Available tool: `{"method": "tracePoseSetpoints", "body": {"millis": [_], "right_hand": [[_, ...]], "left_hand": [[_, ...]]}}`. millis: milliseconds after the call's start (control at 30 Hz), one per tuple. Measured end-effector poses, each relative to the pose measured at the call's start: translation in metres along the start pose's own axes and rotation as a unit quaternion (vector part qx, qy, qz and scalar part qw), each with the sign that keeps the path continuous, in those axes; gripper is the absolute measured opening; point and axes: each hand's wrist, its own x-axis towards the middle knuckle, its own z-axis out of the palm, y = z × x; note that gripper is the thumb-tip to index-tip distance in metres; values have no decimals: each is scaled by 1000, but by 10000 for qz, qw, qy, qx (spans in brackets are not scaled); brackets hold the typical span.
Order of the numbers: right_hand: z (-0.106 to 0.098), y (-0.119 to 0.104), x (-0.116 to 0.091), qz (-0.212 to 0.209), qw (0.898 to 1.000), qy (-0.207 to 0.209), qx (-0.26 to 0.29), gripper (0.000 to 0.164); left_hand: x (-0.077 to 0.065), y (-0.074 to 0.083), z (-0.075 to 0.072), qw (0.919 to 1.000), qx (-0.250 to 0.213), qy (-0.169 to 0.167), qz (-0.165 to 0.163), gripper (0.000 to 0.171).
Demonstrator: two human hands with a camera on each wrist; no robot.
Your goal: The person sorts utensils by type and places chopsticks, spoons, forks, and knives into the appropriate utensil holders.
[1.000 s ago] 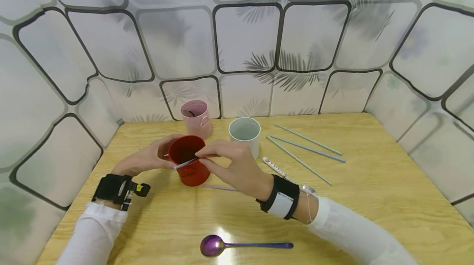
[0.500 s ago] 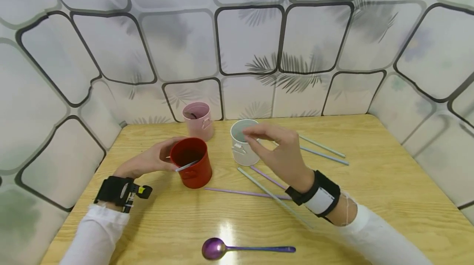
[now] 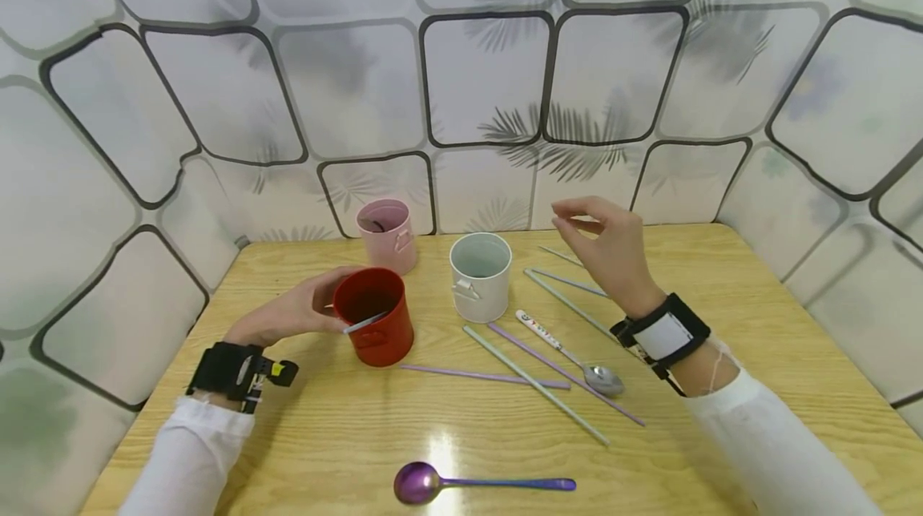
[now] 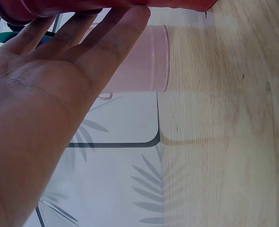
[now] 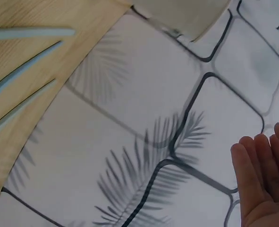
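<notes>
Red bucket stands on the desk, left of centre from where I am watching. Left hand holds it from the side, fingers against the wall; a pale stick slants out over its rim.

Pink bucket sits just behind (something dark shows inside); white bucket beside them to the right, small handle facing front.

Right hand in the air right of the white bucket; holds nothing, fingers loosely bent, thumb and forefinger with a narrow gap.

Below it, a blue stick between two pale green ones, partly hidden by the hand and wrist. Nearer: two purple sticks, a green stick crossing one of them, and a silver spoon with a patterned white handle.

Front: purple spoon, bowl to the left. Behind everything, leaf-printed wall covering.
</notes>
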Motion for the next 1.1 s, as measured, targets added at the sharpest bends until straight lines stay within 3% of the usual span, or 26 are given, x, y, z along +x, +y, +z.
{"method": "tracePoseSetpoints", "body": {"millis": [367, 633, 867, 1100], "right_hand": [[-11, 58, 0, 1094, 9870, -547, -1045, 19], [-13, 78, -1, 2110, 9509, -1694, -1499, 25], [-8, 99, -5, 2281, 9344, -2187, -1642, 25], [-2, 120, -9, 2547, 9036, -2942, -1793, 29]], "left_hand": [[0, 1, 1, 10000, -47, 34, -61, 80], [1, 3, 1, 10000, -24, 51, -81, 80], [1, 2, 1, 9999, -15, 51, -93, 80], [2, 0, -1, 10000, -32, -22, -22, 79]]}}
